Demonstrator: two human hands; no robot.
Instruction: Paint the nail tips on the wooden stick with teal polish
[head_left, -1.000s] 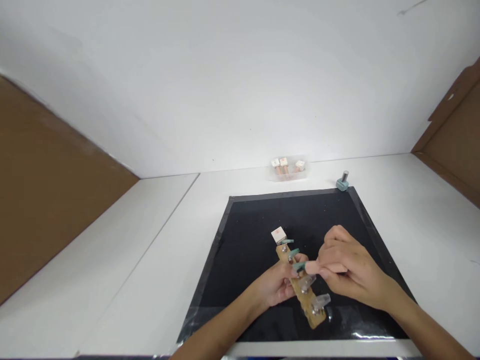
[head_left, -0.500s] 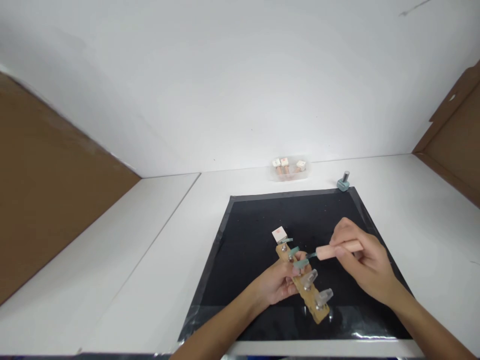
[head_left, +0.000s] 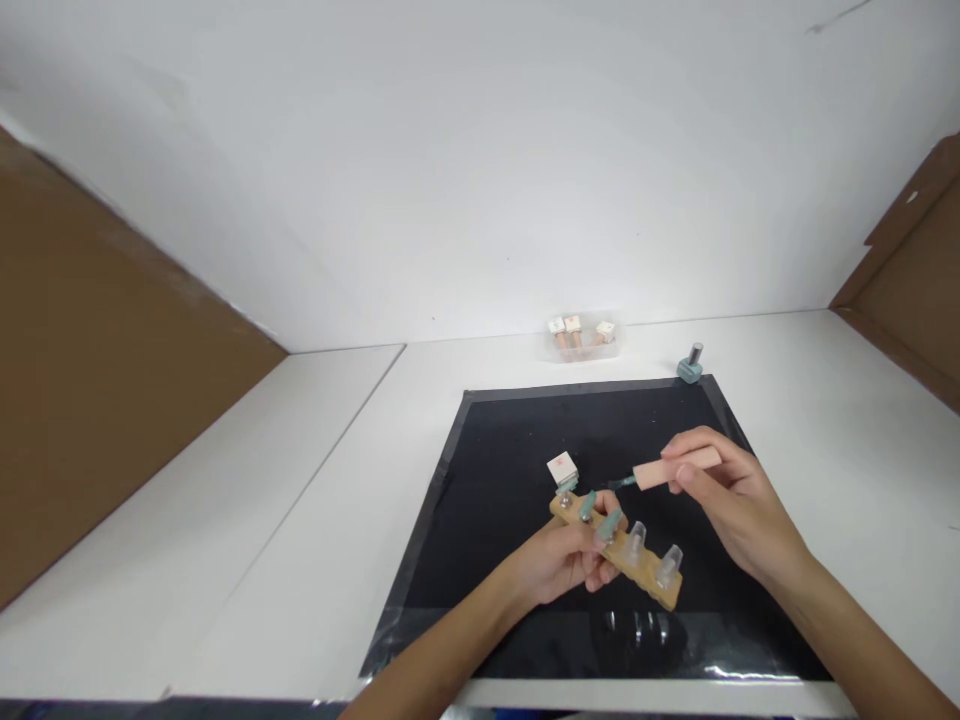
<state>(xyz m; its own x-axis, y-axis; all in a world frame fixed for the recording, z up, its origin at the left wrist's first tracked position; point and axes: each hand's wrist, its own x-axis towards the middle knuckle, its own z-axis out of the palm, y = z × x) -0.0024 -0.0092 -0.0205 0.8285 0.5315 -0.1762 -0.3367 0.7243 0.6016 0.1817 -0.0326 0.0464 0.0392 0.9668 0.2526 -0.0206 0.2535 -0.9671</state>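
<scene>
A wooden nail-tip stand (head_left: 640, 566) is gripped by my left hand (head_left: 566, 560), which closes around its middle. Several false nail tips stand in a row along it. Those toward the far end, such as this nail tip (head_left: 610, 525), are coated green; the two at the near end, like this clear nail tip (head_left: 669, 567), look uncoated. My right hand (head_left: 731, 490) pinches a nail polish brush (head_left: 670, 468) by its pink handle. Its dark green bristle end points left, just beyond the green tips and apart from them. Behind the stand's far end sits a square white polish bottle (head_left: 562, 468).
A black mat (head_left: 510, 430) lies under my hands on the white table (head_left: 322, 540). At the back stands a clear plastic box (head_left: 581, 345) with several pink-handled, white-ended bottles. A green polish bottle (head_left: 690, 365) stands by the mat's far right corner. Cardboard panels (head_left: 112, 380) flank the sides.
My left hand has turned the stand, so its near end has swung right and up. The brush has moved slightly up, away from the green tip beside it.
</scene>
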